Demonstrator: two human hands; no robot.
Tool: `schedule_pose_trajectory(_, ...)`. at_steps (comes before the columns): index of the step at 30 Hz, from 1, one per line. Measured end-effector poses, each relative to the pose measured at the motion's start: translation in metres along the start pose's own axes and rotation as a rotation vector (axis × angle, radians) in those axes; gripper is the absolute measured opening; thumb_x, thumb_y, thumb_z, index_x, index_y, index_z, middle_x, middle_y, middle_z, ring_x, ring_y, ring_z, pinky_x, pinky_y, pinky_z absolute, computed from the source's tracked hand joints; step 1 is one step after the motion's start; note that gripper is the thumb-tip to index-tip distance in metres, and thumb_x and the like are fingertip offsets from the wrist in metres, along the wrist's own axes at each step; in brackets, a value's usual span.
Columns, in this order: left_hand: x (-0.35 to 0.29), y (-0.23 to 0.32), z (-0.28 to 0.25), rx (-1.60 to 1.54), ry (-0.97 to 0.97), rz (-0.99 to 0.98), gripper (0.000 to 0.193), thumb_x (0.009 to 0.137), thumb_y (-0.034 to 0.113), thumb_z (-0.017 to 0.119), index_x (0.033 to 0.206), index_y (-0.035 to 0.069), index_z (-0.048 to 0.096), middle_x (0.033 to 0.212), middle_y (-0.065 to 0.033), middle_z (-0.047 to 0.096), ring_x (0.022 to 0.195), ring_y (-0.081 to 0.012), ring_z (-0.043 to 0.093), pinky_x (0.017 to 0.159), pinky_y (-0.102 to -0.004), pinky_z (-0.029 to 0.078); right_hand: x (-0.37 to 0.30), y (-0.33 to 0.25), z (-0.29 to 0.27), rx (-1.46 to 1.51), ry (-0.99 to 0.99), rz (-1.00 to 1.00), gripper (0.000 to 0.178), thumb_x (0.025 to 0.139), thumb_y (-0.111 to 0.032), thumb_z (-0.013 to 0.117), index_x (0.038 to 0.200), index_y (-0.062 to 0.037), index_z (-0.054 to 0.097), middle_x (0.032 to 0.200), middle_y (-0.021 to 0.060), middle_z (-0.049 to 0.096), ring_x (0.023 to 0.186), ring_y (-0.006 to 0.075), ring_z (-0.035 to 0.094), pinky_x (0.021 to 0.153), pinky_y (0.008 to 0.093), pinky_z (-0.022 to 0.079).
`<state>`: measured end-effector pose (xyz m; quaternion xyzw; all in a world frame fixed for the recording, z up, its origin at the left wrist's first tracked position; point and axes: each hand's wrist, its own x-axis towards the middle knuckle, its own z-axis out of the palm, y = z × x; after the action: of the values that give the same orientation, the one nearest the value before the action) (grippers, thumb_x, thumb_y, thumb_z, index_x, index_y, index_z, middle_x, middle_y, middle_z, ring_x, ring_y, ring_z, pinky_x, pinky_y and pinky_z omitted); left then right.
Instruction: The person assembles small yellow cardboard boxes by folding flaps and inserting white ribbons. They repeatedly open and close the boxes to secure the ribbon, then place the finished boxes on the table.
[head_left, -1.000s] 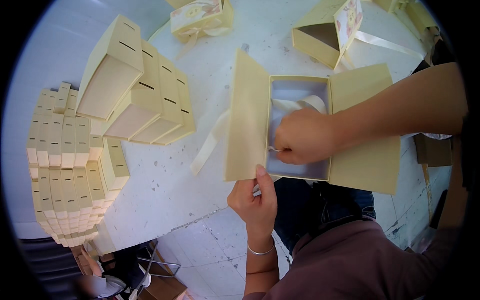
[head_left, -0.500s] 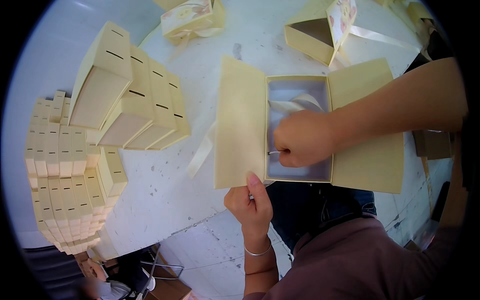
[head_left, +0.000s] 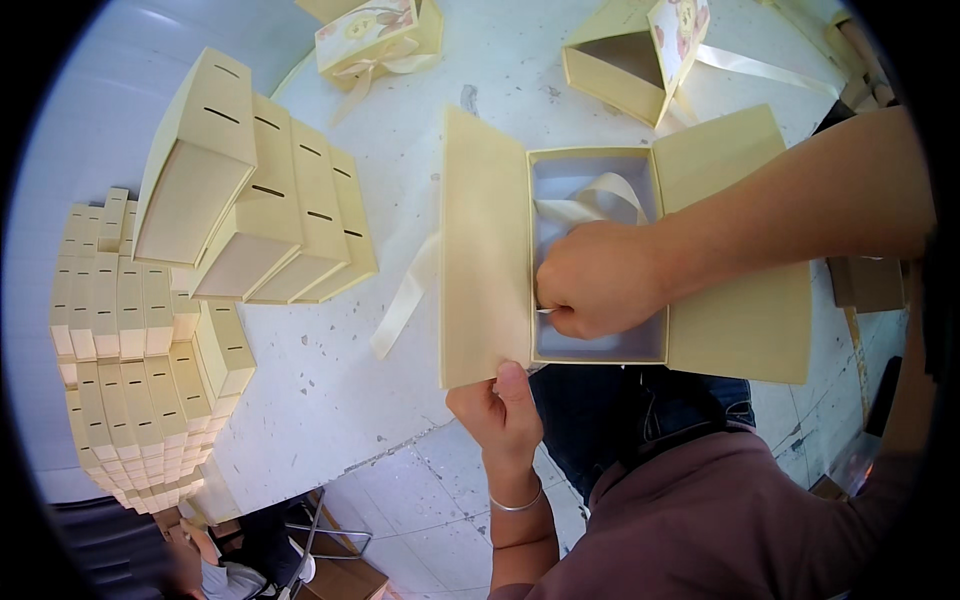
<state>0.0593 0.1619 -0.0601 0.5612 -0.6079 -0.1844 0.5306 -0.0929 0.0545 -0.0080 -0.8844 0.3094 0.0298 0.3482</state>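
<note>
Open box (head_left: 485, 250): pale yellow, with a bluish-white interior; inner ribbon (head_left: 615, 187): cream. Stacked boxes (head_left: 205, 170): pale yellow, bearing short black lines. Decorated boxes (head_left: 365, 30): pink floral print on white panels. Table (head_left: 320, 400): white, flecked with grey. Shirt (head_left: 690, 520): mauve-brown; trousers (head_left: 590, 420): dark blue; bracelet (head_left: 515, 505): silver.

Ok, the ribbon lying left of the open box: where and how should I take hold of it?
Likely best pinched across its loose near end, from the left: the cream ribbon trails over the white table with that end exposed, while its far end disappears behind the open box's left flap.
</note>
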Motion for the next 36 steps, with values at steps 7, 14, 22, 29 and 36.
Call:
schedule_pose_trajectory(7, 0.004, -0.017, -0.012, -0.29, -0.113, -0.196, 0.032, 0.093, 0.02, 0.04, 0.089, -0.005, 0.06, 0.078, -0.015, 0.06, 0.072, -0.0169, 0.056, 0.065, -0.0281, 0.044, 0.001, 0.006, -0.001, -0.008, -0.022, 0.001, 0.022, 0.082, -0.02, 0.054, 0.075, -0.0021, 0.064, 0.07, 0.0166, 0.061, 0.069, 0.0357, 0.058, 0.065, 0.0434, 0.046)
schedule_pose_trajectory(14, 0.044, -0.003, -0.013, -0.019, -0.466, -0.017, 0.018, 0.079, -0.001, 0.052, 0.095, 0.001, 0.06, 0.08, -0.0139, 0.061, 0.071, -0.0243, 0.059, 0.065, -0.0285, 0.046, 0.005, 0.01, -0.002, 0.04, -0.082, 0.006, 0.022, 0.082, -0.023, 0.056, 0.081, -0.0027, 0.065, 0.072, 0.0172, 0.061, 0.069, 0.0347, 0.058, 0.065, 0.0423, 0.045)
schedule_pose_trajectory(22, 0.043, -0.025, -0.029, 0.601, -0.268, 0.172, 0.012, 0.077, 0.007, 0.056, 0.087, 0.007, 0.062, 0.078, -0.0103, 0.062, 0.07, -0.0278, 0.06, 0.06, -0.0361, 0.048, 0.002, -0.001, -0.015, 0.041, -0.161, 0.08, 0.026, 0.082, -0.025, 0.059, 0.086, 0.0006, 0.062, 0.079, 0.0184, 0.061, 0.075, 0.0342, 0.057, 0.069, 0.0404, 0.045)
schedule_pose_trajectory(29, 0.025, -0.081, -0.169, 1.085, 0.212, -0.382, 0.014, 0.082, 0.014, 0.055, 0.087, 0.004, 0.063, 0.078, -0.0122, 0.064, 0.072, -0.0304, 0.06, 0.066, -0.0371, 0.047, -0.031, 0.024, -0.02, -0.594, 0.312, -0.661, 0.027, 0.082, -0.019, 0.056, 0.099, 0.0024, 0.055, 0.103, 0.014, 0.054, 0.1, 0.0285, 0.051, 0.082, 0.0403, 0.044)
schedule_pose_trajectory(36, 0.033, -0.095, -0.204, 1.155, 0.515, -0.375, 0.038, 0.082, 0.018, 0.059, 0.118, 0.008, 0.051, 0.095, -0.008, 0.056, 0.079, -0.0231, 0.054, 0.068, -0.0342, 0.044, -0.094, -0.006, -0.086, -0.32, 0.196, -0.397, 0.042, 0.076, -0.032, 0.065, 0.102, 0.0004, 0.057, 0.106, 0.0154, 0.055, 0.098, 0.0298, 0.054, 0.086, 0.0407, 0.043)
